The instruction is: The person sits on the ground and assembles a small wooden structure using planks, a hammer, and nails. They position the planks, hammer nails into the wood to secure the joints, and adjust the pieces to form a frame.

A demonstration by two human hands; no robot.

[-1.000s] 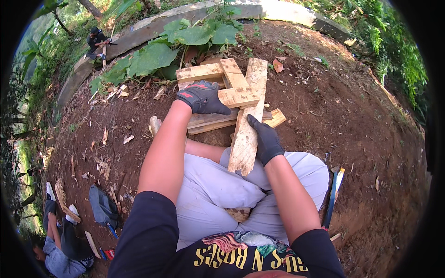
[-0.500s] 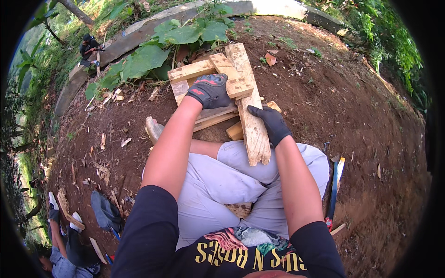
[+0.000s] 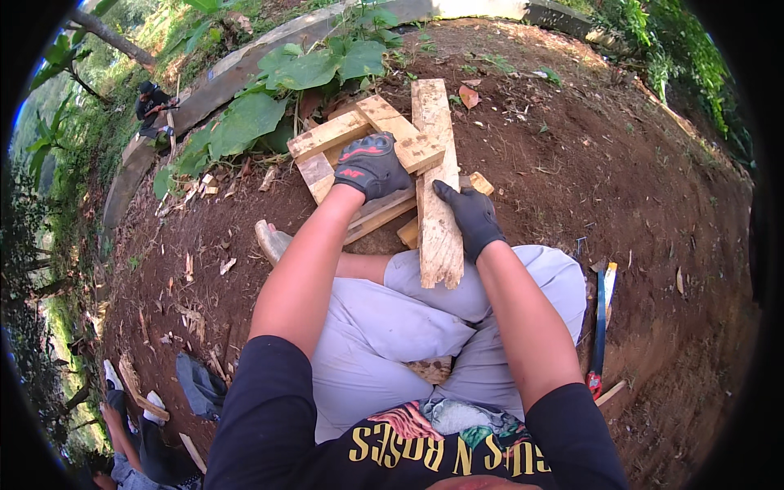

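Both my hands wear black gloves. My right hand (image 3: 471, 218) is closed on the right edge of a long, pale wooden plank (image 3: 441, 220), thumb on its face. The plank stretches from over my lap to the soil ahead, its near end ragged. My left hand (image 3: 373, 167) is closed, knuckles up, against a short wooden block (image 3: 419, 153) that touches the plank's left edge. Its fingertips are hidden beneath. Around that hand lies a rough frame of wooden pieces (image 3: 331, 135), with another length of wood (image 3: 380, 216) on its near side.
A saw-like tool with a dark blue strip (image 3: 602, 327) lies right of my knee. Dark cloth (image 3: 200, 385) and wood chips (image 3: 192, 318) lie on the left. Large-leaved plants (image 3: 302, 69) grow ahead beside a low concrete edge (image 3: 237, 69). Two other people sit on the left.
The long plank has turned straighter, its far end shifting right and its near end left. My right hand has moved slightly left with it. My left hand stays by the block.
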